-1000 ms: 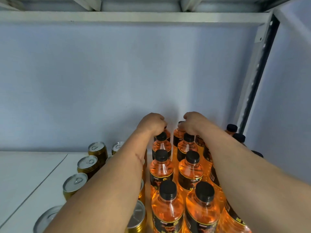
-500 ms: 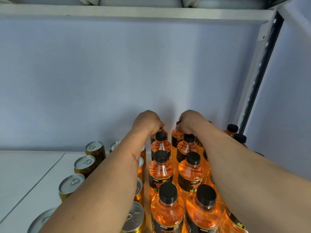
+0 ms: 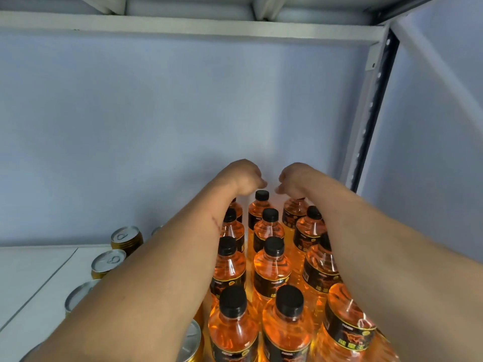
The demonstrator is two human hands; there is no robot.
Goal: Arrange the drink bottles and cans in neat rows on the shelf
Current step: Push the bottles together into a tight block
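Orange drink bottles (image 3: 273, 270) with black caps stand in rows on the right part of the white shelf (image 3: 34, 288). Gold cans (image 3: 108, 263) stand in a line to their left, partly hidden by my left arm. Both arms reach to the back of the shelf. My left hand (image 3: 241, 177) is curled over the back bottle of the left row (image 3: 236, 207), whose cap is hidden under it. My right hand (image 3: 294, 178) is curled over the top of the back bottle of the right row (image 3: 294, 212). Between the hands shows the cap of the middle back bottle (image 3: 262, 195).
The pale blue back wall (image 3: 156, 126) stands right behind the hands. A grey upright post (image 3: 368, 121) and a side wall close the right. The upper shelf beam (image 3: 183, 26) runs overhead. Bare white shelf lies left of the cans.
Both hands have shifted a little farther back and apart, and a black cap now shows between them. The view has swung left, so more bottle rows show.
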